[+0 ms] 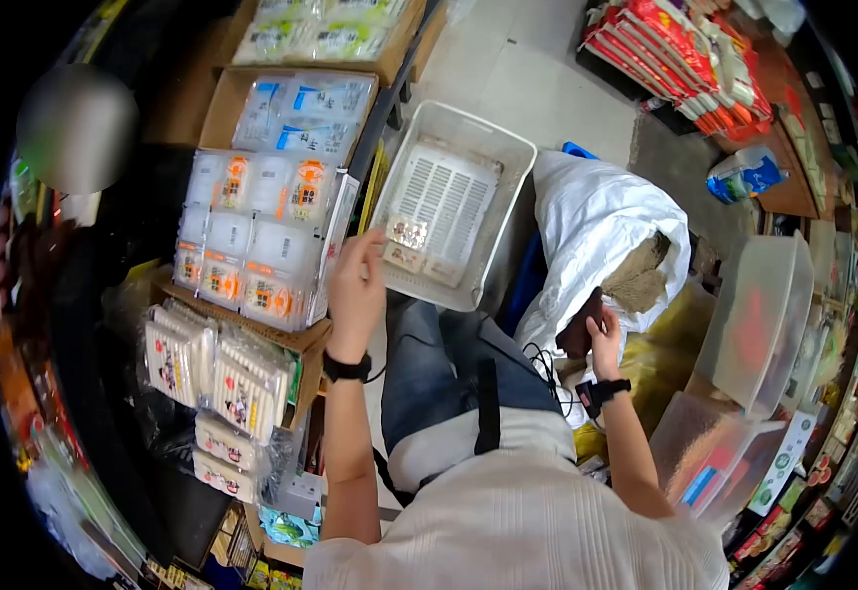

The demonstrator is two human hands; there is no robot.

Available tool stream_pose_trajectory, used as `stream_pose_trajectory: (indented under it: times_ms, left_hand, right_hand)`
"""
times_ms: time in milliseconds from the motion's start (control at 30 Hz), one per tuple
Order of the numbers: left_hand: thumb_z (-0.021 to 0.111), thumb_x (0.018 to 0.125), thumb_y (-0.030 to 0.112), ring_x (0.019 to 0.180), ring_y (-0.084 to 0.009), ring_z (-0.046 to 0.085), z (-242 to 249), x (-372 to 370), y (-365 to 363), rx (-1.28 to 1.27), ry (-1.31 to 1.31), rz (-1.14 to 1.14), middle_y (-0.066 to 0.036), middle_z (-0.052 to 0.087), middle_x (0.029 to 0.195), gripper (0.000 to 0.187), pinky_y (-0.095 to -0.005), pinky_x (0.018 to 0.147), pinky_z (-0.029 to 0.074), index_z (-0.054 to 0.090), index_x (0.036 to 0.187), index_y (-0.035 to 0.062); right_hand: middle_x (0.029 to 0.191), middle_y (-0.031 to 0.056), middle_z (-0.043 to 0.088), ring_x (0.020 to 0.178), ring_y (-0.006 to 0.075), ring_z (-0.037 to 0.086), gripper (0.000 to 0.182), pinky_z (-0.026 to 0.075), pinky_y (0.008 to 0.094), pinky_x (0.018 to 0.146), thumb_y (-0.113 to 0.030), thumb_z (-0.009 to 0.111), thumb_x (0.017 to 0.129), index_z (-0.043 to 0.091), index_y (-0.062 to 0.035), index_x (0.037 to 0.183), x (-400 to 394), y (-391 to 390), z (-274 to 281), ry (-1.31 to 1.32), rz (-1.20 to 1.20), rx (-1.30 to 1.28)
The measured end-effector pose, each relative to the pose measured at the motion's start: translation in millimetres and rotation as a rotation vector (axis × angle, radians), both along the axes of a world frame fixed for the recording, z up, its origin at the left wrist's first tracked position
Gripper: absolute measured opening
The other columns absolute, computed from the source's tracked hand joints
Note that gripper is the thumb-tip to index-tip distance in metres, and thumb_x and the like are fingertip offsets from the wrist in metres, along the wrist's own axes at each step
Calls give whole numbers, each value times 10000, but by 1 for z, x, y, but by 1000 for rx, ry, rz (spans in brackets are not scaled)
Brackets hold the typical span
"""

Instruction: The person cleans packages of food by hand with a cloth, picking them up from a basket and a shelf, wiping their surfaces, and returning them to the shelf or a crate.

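My left hand (356, 295) is raised beside the near-left rim of a white plastic basket (505, 202), its fingers slightly curled and apart, with nothing visible in them. Inside the basket, small clear-wrapped packs (406, 236) lie at the near end. On the other side, my right hand (606, 344) has its thumb and fingers on the edge of a dark brown item (576, 329). This item rests by the mouth of a white woven sack (586, 206), where grey-brown contents (637, 275) show.
Boxed clear packs with orange labels (276, 187) and stacked white packs (252, 379) line the left shelf. Clear plastic bins (758, 324) stand at the right. Red bags (660, 49) are piled at the upper right, above a blue-and-white package (746, 175).
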State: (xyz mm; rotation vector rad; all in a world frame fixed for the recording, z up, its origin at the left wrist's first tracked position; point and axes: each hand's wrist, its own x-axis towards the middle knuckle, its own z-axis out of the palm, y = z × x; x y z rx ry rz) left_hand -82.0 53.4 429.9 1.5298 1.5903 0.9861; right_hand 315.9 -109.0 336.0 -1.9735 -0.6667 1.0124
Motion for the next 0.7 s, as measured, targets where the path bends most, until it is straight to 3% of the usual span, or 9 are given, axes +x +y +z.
stream_pose_trajectory:
  times_ms: [100, 233, 300, 467, 567, 667, 700]
  left_hand:
    - [453, 873, 76, 900, -309, 584, -90, 19, 7, -277, -37, -85, -149, 609, 964, 194, -334, 758, 466, 552, 1027, 12]
    - [471, 863, 143, 929, -332, 558, -193, 42, 13, -416, 123, -183, -171, 596, 997, 234, -383, 773, 453, 557, 1045, 24]
    - [474, 858, 141, 922, -340, 557, -254, 49, 26, -494, 111, -202, -176, 597, 982, 232, -385, 770, 453, 557, 1041, 26]
    - [528, 813, 149, 884, -356, 566, -417, 61, 52, -731, 92, -20, -187, 609, 877, 234, -391, 757, 455, 560, 1001, 12]
    - [550, 778, 132, 907, -342, 569, -486, 73, 75, -932, 328, 10, -182, 602, 940, 289, -393, 752, 456, 539, 1035, -1]
    - [565, 701, 33, 985, -300, 531, -549, 83, 86, -705, 683, -280, -131, 547, 1068, 411, -390, 802, 425, 489, 1105, 34]
    - [565, 701, 33, 985, -300, 531, -564, 86, 92, -727, 687, -299, -131, 547, 1068, 411, -390, 802, 425, 489, 1105, 34]
  right_hand:
    - [1091, 96, 525, 1013, 182, 494, 366, 389, 297, 894, -2, 585, 798, 449, -21, 1137, -14, 11, 3, 41, -8, -8]
    - [1075, 72, 513, 990, 164, 488, 358, 392, 273, 867, 28, 529, 795, 447, -78, 1128, -46, 65, -19, 360, -185, -35]
    - [1061, 69, 526, 985, 152, 494, 346, 389, 262, 858, 24, 517, 807, 460, -82, 1131, -61, 108, -39, 384, -184, -122]
    - [1064, 68, 540, 990, 136, 496, 318, 375, 244, 866, 28, 517, 817, 471, -34, 1126, -59, 185, -168, 324, 42, -181]
    - [1053, 57, 520, 955, 122, 493, 314, 392, 233, 829, 31, 546, 809, 471, -27, 1108, -60, 217, -245, 356, 115, -216]
    - [1068, 60, 513, 935, 121, 502, 312, 406, 227, 804, 24, 553, 808, 469, -23, 1105, -63, 235, -290, 389, 104, -269]
    - [1071, 63, 513, 928, 121, 507, 311, 412, 227, 798, 25, 552, 810, 468, -22, 1107, -64, 238, -301, 403, 105, -290]
